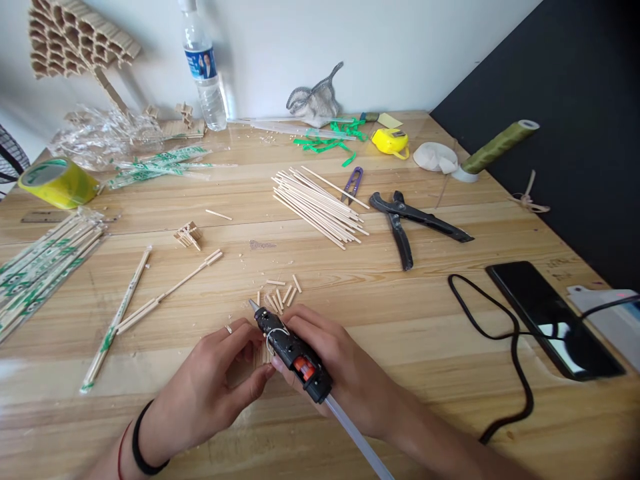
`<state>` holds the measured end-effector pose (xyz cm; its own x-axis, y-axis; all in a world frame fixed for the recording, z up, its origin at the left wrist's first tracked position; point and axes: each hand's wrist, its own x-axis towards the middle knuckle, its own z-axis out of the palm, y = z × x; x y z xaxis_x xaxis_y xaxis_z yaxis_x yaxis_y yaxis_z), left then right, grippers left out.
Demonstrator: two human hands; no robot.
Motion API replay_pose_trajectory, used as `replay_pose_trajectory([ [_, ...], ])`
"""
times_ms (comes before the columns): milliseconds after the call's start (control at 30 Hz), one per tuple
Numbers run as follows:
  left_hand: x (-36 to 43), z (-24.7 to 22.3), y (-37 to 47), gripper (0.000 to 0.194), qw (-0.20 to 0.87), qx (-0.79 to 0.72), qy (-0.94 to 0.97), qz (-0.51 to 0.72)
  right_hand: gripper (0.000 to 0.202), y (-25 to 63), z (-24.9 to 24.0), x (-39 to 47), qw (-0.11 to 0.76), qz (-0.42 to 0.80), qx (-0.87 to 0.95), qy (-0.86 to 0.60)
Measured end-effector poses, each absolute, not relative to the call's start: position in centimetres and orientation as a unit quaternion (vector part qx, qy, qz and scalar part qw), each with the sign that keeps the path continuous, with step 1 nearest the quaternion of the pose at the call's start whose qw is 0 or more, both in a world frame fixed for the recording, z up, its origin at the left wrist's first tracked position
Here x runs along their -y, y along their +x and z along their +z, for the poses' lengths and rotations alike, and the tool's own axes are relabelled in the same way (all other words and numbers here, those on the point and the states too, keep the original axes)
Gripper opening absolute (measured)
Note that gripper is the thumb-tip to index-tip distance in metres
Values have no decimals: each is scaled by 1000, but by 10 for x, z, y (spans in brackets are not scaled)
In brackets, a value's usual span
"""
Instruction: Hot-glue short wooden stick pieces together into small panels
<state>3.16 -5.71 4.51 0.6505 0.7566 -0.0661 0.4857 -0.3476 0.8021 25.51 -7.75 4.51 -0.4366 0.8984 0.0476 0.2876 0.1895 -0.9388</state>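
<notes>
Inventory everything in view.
Wooden tabletop: one, tan, below
Tree-shaped stick model: one, tan, back left
Plastic bottle: one, clear, back
Crumpled plastic: one heap, clear, back
Tape roll: one, yellow, left
Sleeved sticks: several, green-printed, left
Mesh pouch: one, grey, back
Ribbon scraps: several, green, back
Tape measure: one, yellow, back
Crumpled pad: one, white, right
Tubular roll: one, olive, right
Snips: one, purple, middle
Hinged cutter: one, black, right
Thin sticks: many, pale, middle
Stick block: one, tan, left
Jointed stick: one, tan, left
Stick offcuts: several, pale, middle
Phone: one, black, right
Cable: one, black, right
Glue gun: one, black, front
Left hand: one, bare, front
Right hand: one, bare, front
</notes>
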Motion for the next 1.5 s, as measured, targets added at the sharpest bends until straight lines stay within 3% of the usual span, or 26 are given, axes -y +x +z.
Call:
replay_pose_trajectory([
  [733, 59, 51, 32, 24, 396, -378, 786, 288, 19, 255, 52, 78, 425, 476, 659, -398],
  [1500, 62, 57, 29, 19, 396, -384, 786, 280, 18, 252, 53, 80, 420, 455, 672, -406],
])
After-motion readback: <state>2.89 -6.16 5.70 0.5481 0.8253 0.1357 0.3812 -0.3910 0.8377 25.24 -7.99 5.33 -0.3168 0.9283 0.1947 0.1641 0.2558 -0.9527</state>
